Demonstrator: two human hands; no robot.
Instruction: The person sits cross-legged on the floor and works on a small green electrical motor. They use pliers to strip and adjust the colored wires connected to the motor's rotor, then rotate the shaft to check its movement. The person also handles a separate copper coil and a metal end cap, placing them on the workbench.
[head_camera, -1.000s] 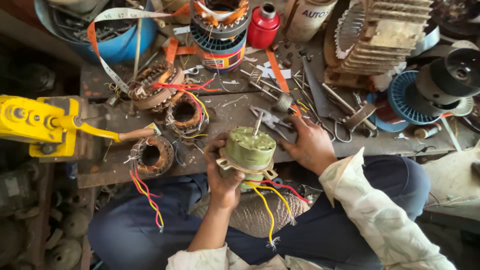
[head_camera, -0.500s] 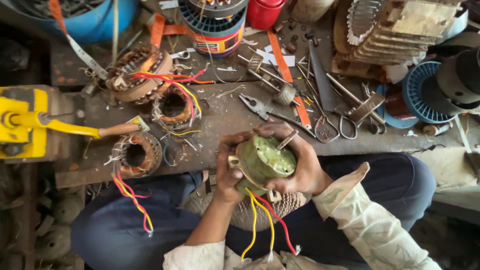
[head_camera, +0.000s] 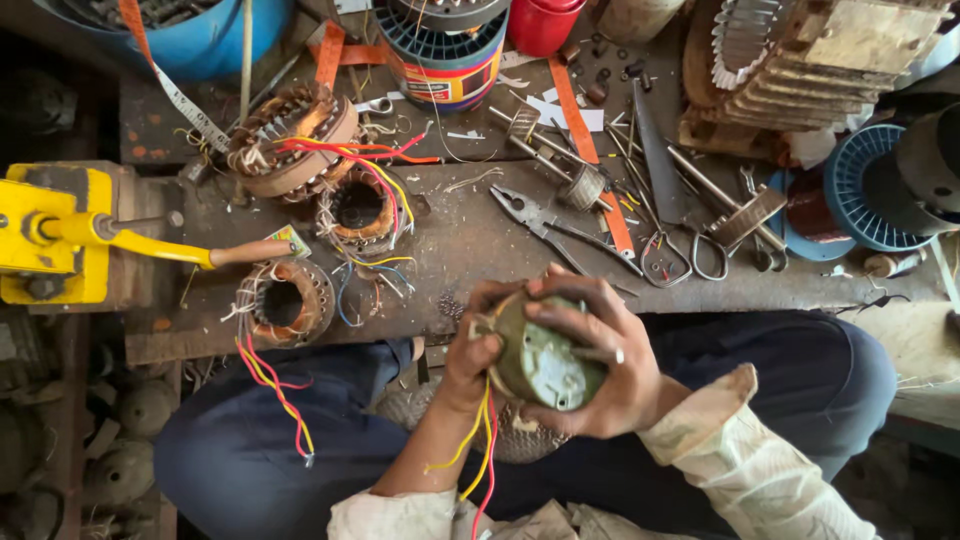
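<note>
Yellow tool (head_camera: 50, 235) sits at far left of the counter (head_camera: 460, 240), its handle pointing right. Three wound stator coils (head_camera: 290, 300) lie beside it, trailing red, yellow and blue wires. Pliers (head_camera: 535, 215) rest mid-counter, just above the hands. Left hand (head_camera: 470, 355) is closed on the left edge of a small round greenish motor (head_camera: 540, 360), held over the lap, just off the counter's near edge. Right hand (head_camera: 600, 365) wraps over its top and right side, fingers curled tight. Yellow and red leads hang below the motor. Scissors (head_camera: 690, 250) and metal rods lie at right.
</note>
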